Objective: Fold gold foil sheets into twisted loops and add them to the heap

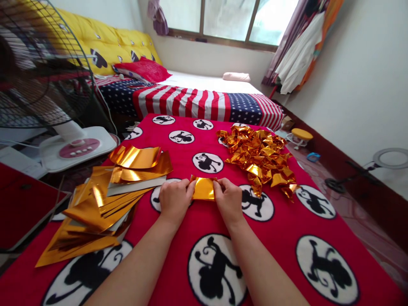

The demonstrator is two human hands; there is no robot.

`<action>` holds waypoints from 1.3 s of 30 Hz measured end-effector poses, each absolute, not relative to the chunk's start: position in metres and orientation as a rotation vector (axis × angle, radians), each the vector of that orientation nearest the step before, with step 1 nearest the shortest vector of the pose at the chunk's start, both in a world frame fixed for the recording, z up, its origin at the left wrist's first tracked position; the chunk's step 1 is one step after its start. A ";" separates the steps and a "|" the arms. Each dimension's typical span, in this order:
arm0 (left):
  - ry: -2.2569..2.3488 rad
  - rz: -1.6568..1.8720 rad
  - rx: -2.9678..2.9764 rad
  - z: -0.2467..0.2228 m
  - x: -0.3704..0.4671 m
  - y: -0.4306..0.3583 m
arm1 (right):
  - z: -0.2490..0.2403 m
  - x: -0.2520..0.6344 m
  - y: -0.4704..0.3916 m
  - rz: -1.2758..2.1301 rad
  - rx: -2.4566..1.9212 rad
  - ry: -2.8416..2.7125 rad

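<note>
Red cloth [267,263], one gold sheet [204,188], two hands [175,199]

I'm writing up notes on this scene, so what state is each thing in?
Gold sheet, held at both ends
Left hand, closed on its left end
Right hand, closed on its right end
Loose gold sheets, piled unevenly
Crumpled-looking gold pieces, heaped
Fan, upright; running or not, cannot tell
Curtains, drawn aside
Clothes, hanging
</note>
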State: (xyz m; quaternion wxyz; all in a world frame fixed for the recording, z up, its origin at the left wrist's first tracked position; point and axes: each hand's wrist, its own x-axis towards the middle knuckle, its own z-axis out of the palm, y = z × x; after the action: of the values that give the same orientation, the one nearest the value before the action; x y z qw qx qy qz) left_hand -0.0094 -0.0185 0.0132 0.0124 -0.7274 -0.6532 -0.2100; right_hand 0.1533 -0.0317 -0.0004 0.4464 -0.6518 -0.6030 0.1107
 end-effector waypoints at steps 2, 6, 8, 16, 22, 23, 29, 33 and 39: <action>-2.014 -0.571 -2.277 0.014 -0.010 -0.018 | 0.000 0.153 -0.031 0.209 -1.716 -1.575; -2.079 -0.440 -2.263 0.016 -0.008 -0.017 | 0.004 0.150 -0.032 0.135 -1.871 -1.654; -2.131 -0.416 -2.232 0.018 -0.007 -0.018 | 0.007 0.149 -0.033 0.119 -1.936 -1.663; -1.950 -0.769 -2.334 0.014 -0.008 -0.013 | 0.013 0.145 -0.033 0.130 -2.086 -1.660; -1.741 -0.928 -2.695 0.008 -0.012 -0.008 | 0.013 0.148 -0.031 0.174 -2.108 -1.637; -1.761 -0.928 -2.694 0.008 -0.012 -0.008 | 0.013 0.149 -0.030 0.191 -2.104 -1.630; -1.787 -0.877 -2.687 0.011 -0.012 -0.008 | 0.016 0.156 -0.024 0.331 -2.095 -1.582; -1.783 -0.876 -2.685 0.010 -0.011 -0.007 | 0.019 0.157 -0.023 0.327 -2.125 -1.581; -1.760 -0.890 -2.694 0.009 -0.012 -0.008 | 0.018 0.155 -0.025 0.278 -2.147 -1.608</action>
State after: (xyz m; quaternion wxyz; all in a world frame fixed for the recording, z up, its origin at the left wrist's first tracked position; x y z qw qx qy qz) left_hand -0.0119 -0.0076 0.0085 -0.0986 -0.8029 -0.5246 -0.2654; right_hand 0.1552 -0.0246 0.0182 0.2206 -0.7764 -0.5818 0.1005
